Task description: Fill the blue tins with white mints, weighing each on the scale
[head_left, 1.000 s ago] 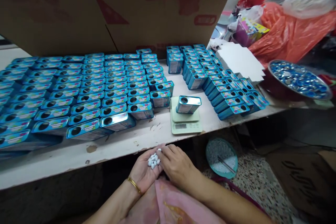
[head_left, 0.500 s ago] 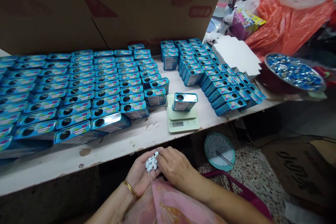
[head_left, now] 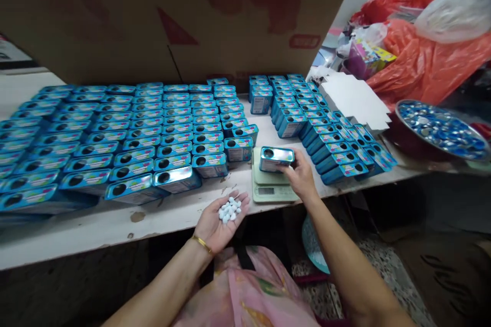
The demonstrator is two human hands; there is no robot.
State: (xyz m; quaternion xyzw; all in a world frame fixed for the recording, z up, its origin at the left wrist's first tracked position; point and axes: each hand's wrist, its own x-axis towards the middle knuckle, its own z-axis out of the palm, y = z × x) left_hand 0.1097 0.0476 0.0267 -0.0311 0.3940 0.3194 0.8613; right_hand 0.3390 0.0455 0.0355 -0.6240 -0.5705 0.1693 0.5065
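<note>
While our left hand (head_left: 215,226) lies spread beneath white pieces (head_left: 229,210), our right hand (head_left: 302,179) pinches blue tin (head_left: 275,157), on or just over scale (head_left: 276,195).

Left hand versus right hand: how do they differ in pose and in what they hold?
The left hand is palm up and open; the right hand has its fingers closed in a grip.
The left hand carries a small pile of white pieces; the right hand holds one end of a blue tin at the digital scale.
The left hand has a gold bracelet at its wrist; the right hand shows none.
Both are ungloved.
</note>
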